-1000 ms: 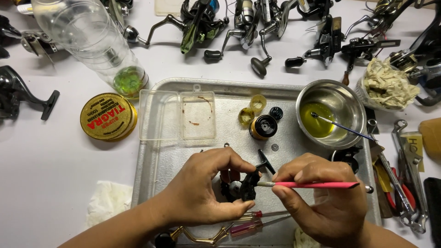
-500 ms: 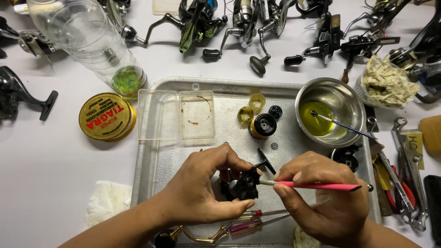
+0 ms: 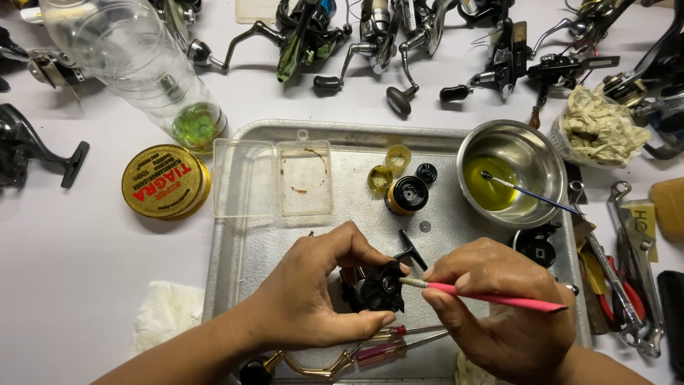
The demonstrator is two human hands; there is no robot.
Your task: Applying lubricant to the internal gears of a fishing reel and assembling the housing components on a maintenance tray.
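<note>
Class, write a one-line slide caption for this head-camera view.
Left hand holds a black reel part over a metal tray; right hand touches a pink-handled brush to it.

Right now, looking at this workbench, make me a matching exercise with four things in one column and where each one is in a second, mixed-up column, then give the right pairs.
Things:
1. black reel part
2. pink-handled brush
3. steel bowl
4. round yellow tin

Places:
A. on the white table, left of the metal tray
B. held in the right hand
C. at the tray's far right corner, with yellow liquid inside
D. pinched in the left hand above the tray

Pairs: 1-D, 2-B, 3-C, 4-A
</note>
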